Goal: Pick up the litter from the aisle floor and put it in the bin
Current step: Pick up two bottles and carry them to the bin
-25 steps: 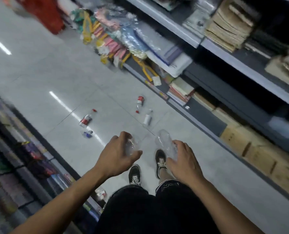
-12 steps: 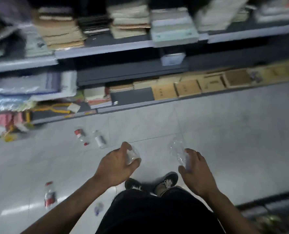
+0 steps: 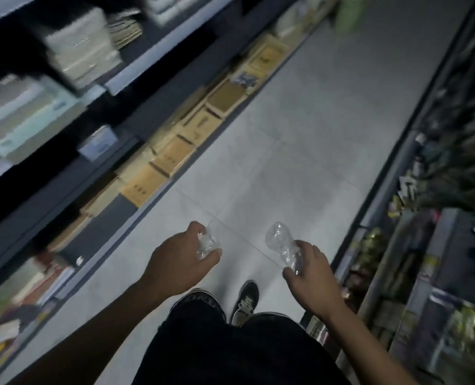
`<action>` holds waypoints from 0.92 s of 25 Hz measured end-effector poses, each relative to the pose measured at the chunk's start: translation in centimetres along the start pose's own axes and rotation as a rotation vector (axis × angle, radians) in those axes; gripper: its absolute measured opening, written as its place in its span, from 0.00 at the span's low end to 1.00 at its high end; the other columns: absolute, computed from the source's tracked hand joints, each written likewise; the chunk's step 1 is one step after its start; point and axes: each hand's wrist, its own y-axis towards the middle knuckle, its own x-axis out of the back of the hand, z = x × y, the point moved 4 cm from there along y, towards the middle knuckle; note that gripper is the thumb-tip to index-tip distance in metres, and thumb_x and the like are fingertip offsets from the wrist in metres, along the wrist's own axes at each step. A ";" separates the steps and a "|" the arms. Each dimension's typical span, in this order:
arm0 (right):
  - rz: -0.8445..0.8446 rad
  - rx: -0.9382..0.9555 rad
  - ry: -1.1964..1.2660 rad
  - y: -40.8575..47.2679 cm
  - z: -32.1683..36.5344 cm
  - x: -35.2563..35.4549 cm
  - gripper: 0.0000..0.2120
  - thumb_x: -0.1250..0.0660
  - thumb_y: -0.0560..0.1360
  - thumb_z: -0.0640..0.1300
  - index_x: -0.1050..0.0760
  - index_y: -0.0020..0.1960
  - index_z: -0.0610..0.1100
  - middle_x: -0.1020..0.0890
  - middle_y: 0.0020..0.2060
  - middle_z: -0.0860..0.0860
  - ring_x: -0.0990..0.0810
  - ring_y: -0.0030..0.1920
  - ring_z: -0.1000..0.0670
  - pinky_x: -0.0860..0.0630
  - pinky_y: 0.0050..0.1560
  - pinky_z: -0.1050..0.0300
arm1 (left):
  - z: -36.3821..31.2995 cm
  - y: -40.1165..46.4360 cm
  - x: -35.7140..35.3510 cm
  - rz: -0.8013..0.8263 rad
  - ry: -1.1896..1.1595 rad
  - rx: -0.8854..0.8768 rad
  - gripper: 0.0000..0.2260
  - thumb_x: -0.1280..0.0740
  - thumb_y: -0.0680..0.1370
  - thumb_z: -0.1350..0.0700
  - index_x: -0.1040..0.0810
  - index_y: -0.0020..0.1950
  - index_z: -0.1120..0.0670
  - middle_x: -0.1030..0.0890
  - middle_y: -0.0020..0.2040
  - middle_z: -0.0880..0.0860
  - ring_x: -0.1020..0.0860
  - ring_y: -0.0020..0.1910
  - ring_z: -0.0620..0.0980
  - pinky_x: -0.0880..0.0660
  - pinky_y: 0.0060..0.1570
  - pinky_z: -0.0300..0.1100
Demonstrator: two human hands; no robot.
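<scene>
My left hand [image 3: 179,261] is closed around a small crumpled piece of clear plastic [image 3: 206,244] that sticks out past the thumb. My right hand [image 3: 309,276] grips a larger crumpled clear plastic bottle [image 3: 280,241], which points up and away from the fingers. Both hands are held out in front of me at waist height above the grey tiled aisle floor [image 3: 300,140]. A blurred green shape [image 3: 348,12], possibly a bin, stands at the far end of the aisle.
Shelving [image 3: 72,87] with stacked paper packs and brown boxes [image 3: 175,154] lines the left side of the aisle. A second rack of goods [image 3: 436,245] runs along the right. My black shorts and one dark shoe [image 3: 246,300] show below the hands.
The view has swung round from the left shelf to look down the aisle. The bottles lying on the floor have left the frame. Both hands keep their hold on the plastic.
</scene>
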 end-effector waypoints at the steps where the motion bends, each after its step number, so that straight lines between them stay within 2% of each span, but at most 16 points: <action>1: -0.027 -0.045 0.033 0.1 -1.3 0.9 0.30 0.34 0.71 0.51 0.33 0.72 0.50 0.26 0.59 0.53 0.28 0.60 0.49 0.29 0.54 0.52 | -1.5 1.4 -0.4 0.029 0.021 -0.024 0.18 0.34 0.74 0.34 0.33 0.57 0.41 0.19 0.45 0.43 0.19 0.42 0.44 0.21 0.45 0.47; 4: -0.044 -0.110 0.071 -0.6 -2.7 1.4 0.30 0.34 0.72 0.51 0.33 0.73 0.50 0.26 0.59 0.54 0.28 0.61 0.50 0.28 0.56 0.51 | -4.3 4.0 -0.4 0.074 0.070 -0.100 0.19 0.34 0.74 0.33 0.33 0.58 0.40 0.19 0.44 0.42 0.20 0.41 0.43 0.21 0.44 0.46; 6: -0.106 -0.276 0.151 1.2 -5.6 3.1 0.29 0.34 0.72 0.50 0.33 0.72 0.51 0.26 0.58 0.55 0.28 0.61 0.50 0.28 0.56 0.50 | -8.2 9.9 -1.7 0.163 0.157 -0.199 0.19 0.34 0.74 0.33 0.33 0.59 0.40 0.20 0.45 0.42 0.21 0.42 0.43 0.23 0.42 0.45; 8: -0.088 -0.264 0.137 1.0 -4.9 3.0 0.28 0.33 0.73 0.49 0.33 0.71 0.50 0.27 0.58 0.55 0.29 0.61 0.50 0.28 0.56 0.49 | -9.5 11.0 -0.9 0.158 0.143 -0.232 0.19 0.34 0.75 0.33 0.33 0.60 0.40 0.20 0.46 0.42 0.21 0.42 0.42 0.23 0.41 0.44; 12: -0.121 -0.373 0.157 6.8 -5.1 4.6 0.29 0.35 0.71 0.51 0.32 0.71 0.48 0.25 0.59 0.52 0.28 0.62 0.47 0.26 0.59 0.46 | -12.1 19.1 -1.0 0.234 0.143 -0.293 0.19 0.35 0.75 0.33 0.33 0.60 0.41 0.19 0.45 0.43 0.20 0.41 0.43 0.21 0.44 0.47; 16: -0.174 -0.351 0.150 15.4 -2.5 8.2 0.31 0.36 0.71 0.52 0.34 0.73 0.47 0.25 0.60 0.51 0.28 0.61 0.47 0.25 0.57 0.47 | -12.3 25.4 -0.2 0.274 0.137 -0.292 0.20 0.36 0.74 0.32 0.33 0.59 0.40 0.19 0.44 0.42 0.20 0.41 0.42 0.21 0.44 0.45; 19: -0.228 -0.299 0.121 22.3 -0.5 11.5 0.30 0.34 0.71 0.50 0.33 0.72 0.47 0.25 0.59 0.50 0.28 0.61 0.46 0.28 0.55 0.51 | -11.6 29.1 0.2 0.311 0.145 -0.253 0.21 0.38 0.72 0.31 0.33 0.57 0.41 0.18 0.40 0.43 0.19 0.38 0.42 0.20 0.44 0.46; 23: -0.287 -0.249 0.130 30.1 0.5 16.8 0.30 0.34 0.72 0.49 0.34 0.73 0.47 0.25 0.60 0.49 0.29 0.62 0.45 0.31 0.55 0.52 | -12.4 34.1 0.2 0.369 0.159 -0.207 0.19 0.36 0.74 0.33 0.32 0.57 0.42 0.18 0.36 0.44 0.18 0.34 0.43 0.18 0.41 0.44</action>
